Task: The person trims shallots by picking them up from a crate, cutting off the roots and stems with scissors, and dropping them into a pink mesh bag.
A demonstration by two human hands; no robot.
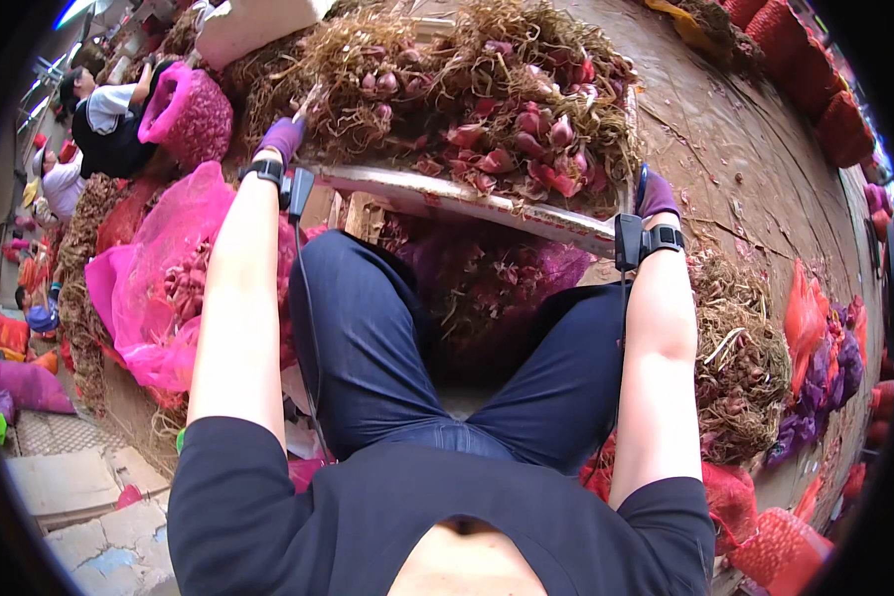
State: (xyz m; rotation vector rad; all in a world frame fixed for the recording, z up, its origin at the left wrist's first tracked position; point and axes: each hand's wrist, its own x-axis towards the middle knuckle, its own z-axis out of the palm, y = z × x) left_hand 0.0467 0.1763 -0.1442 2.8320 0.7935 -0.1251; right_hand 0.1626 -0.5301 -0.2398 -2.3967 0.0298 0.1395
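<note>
A shallow tray with a pale rim [467,192] lies across in front of my knees. It is heaped with purple-red shallot-like bulbs [541,134] with dry, straw-coloured roots and stalks. My left hand [283,137], in a purple glove, is closed at the tray's left side, its fingertips against the dry stalks; what it grips is unclear. At the right front corner is my right hand [658,195], also in purple, its fingers curled and partly hidden. A dark blue loop [643,186] shows beside it, too small to name surely. Both wrists carry black straps with small devices.
A bright pink mesh bag [154,288] of bulbs stands to my left. Bundled dry stalks [740,363] lie at my right, near orange and purple bags [815,358]. A purple bag [497,273] sits under the tray, between my knees. Other people [109,114] work at far left.
</note>
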